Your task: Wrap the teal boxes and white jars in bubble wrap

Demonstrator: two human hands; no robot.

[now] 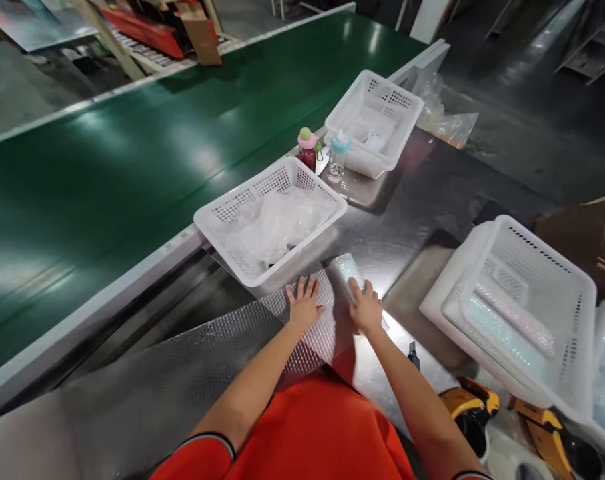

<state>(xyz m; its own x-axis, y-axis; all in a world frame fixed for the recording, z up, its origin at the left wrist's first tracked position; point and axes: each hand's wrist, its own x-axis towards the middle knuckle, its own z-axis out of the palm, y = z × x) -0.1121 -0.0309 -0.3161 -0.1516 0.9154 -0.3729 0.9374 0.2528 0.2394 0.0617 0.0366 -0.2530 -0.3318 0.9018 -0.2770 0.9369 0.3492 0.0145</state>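
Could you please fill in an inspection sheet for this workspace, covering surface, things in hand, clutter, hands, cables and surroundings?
Surface: metal table, shiny, with a bright glare patch.
Things in hand: bubble wrap spread before the person; wrapped pack to its right.
Clutter: near basket holding clear plastic; pink-capped bottle and blue-capped bottle by the far basket; basket stack on the right; two tape dispensers below it.
Hands: left hand flat on the wrap, fingers spread; right hand on the pack, grip unclear.
Cables: nothing seen.
Surroundings: green conveyor alongside; cardboard box at far right.
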